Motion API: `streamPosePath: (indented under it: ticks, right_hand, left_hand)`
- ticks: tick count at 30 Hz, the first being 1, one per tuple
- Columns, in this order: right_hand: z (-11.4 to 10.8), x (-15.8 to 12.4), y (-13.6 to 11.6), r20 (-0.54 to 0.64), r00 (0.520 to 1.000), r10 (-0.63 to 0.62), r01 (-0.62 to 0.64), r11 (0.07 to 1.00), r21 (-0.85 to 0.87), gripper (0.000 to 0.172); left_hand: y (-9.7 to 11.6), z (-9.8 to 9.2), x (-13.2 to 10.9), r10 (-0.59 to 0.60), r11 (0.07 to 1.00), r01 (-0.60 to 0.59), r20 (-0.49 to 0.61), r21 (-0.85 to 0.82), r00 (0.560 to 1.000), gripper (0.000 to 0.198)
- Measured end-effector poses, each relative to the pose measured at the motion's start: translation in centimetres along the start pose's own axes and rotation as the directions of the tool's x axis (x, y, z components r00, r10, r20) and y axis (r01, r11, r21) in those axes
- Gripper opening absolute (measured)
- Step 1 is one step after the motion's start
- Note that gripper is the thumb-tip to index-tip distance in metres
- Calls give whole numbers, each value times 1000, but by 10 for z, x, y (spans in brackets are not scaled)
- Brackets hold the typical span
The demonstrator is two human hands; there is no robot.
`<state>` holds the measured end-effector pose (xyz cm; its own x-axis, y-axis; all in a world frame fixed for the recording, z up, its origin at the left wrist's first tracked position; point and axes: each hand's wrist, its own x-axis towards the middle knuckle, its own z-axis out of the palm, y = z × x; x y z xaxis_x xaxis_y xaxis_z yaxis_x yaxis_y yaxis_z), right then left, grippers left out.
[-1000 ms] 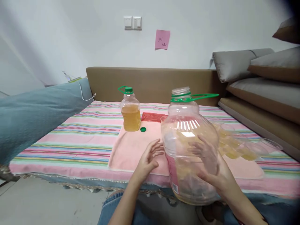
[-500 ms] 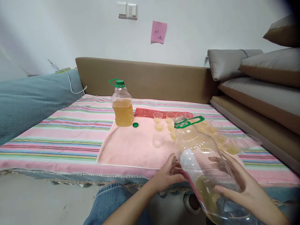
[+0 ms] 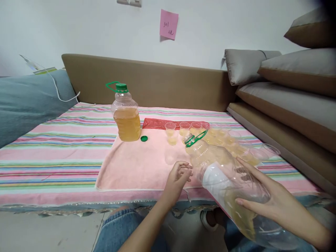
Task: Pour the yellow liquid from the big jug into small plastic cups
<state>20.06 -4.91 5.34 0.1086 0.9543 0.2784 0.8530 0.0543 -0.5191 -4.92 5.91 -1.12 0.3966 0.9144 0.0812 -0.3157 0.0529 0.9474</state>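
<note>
My right hand point(image 3: 273, 199) grips a large clear plastic bottle point(image 3: 217, 157) by its side. The bottle is tilted, its uncapped neck with a green carrying loop pointing up and to the left. A little yellow liquid lies low inside it. My left hand point(image 3: 180, 176) is beside the bottle's upper part, fingers loosely bent and holding nothing. Just beyond that hand is a clear plastic cup point(image 3: 170, 156) that looks empty. Behind and right of the bottle stand several clear cups point(image 3: 172, 136) with yellow liquid, partly hidden by it.
A capped bottle point(image 3: 127, 122) of yellow liquid stands at the left of the pink towel point(image 3: 131, 164), with a loose green cap point(image 3: 144, 138) beside it. Red plastic point(image 3: 154, 124) lies behind the cups. Stacked cushions point(image 3: 294, 98) line the right side.
My left hand has come away from the bottle and its fingers have bent. My right hand still holds the tilted bottle. The whole view has shifted slightly.
</note>
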Motion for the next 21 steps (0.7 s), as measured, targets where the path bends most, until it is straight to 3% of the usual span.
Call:
streamPosePath:
  ticks: [5, 9, 11, 12, 13, 15, 16, 17, 21]
  right_hand:
    - [-12, 6, -2, 57, 998, -38, 45, 992, -122, 85]
    - [-18, 11, -3, 94, 995, -31, 52, 972, -229, 83]
    - [-19, 15, -3, 106, 994, -32, 60, 961, -271, 83]
    - [-20, 17, -3, 116, 993, -37, 69, 956, -286, 82]
    - [-21, 19, -3, 126, 991, -45, 81, 950, -300, 82]
    - [-22, 22, -2, 143, 987, -69, 112, 938, -327, 82]
    - [-23, 23, -1, 149, 985, -81, 129, 931, -343, 83]
    - [-23, 24, -2, 155, 983, -94, 145, 922, -360, 84]
    - [-26, 29, -6, 176, 970, -166, 226, 882, -414, 87]
  left_hand:
    - [-3, 5, -5, -19, 995, 17, 16, 100, 1000, 33]
    - [0, 7, -3, -59, 997, 61, 47, -50, 997, 40]
    - [0, 6, -1, -62, 993, 59, -33, -106, 998, 42]
    - [0, 3, 2, -39, 995, 27, -125, -99, 991, 41]
    - [-1, -1, 6, -2, 998, -15, -240, -66, 971, 39]
    - [-2, -14, 17, 101, 994, -72, -466, 80, 879, 35]
    - [-3, -23, 24, 147, 983, -64, -525, 172, 838, 36]
    - [-5, -31, 31, 194, 958, -45, -528, 282, 827, 43]
    - [-15, -55, 53, 313, 794, -66, -313, 605, 897, 88]
